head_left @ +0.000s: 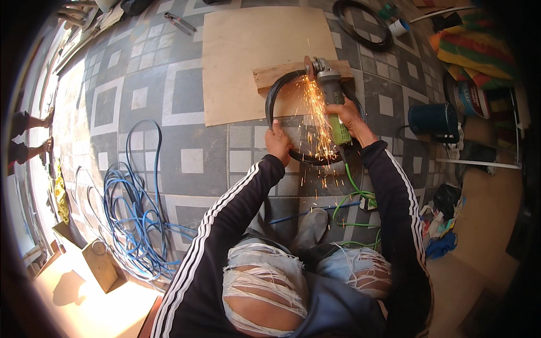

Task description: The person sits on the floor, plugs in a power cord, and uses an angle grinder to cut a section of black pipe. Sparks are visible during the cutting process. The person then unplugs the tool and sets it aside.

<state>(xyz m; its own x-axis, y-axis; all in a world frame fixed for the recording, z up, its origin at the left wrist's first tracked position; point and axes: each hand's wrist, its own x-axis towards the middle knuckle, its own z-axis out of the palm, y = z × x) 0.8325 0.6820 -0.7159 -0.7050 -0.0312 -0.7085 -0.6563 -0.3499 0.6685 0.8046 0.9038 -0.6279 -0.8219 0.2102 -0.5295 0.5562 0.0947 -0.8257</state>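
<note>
My left hand [277, 142] is closed round the lower left part of a coil of black wire or cable [271, 98], held above the tiles. My right hand [351, 118] grips an angle grinder [330, 84] with a grey and green body and a green cord. The grinder's disc [309, 67] meets the top of the coil near a wooden block [265, 80] on a tan board [236, 67]. Orange sparks [315, 112] spray down from the disc between my hands, across the coil. Part of the coil is hidden behind the grinder and right hand.
Blue hose [129, 208] lies looped at left, near another person's feet [39, 147]. Another black coil [363, 25], a dark bucket [428, 121], striped cloth [470, 53] and pliers [180, 22] lie around the tiled floor [141, 98]. My knees and boots are below.
</note>
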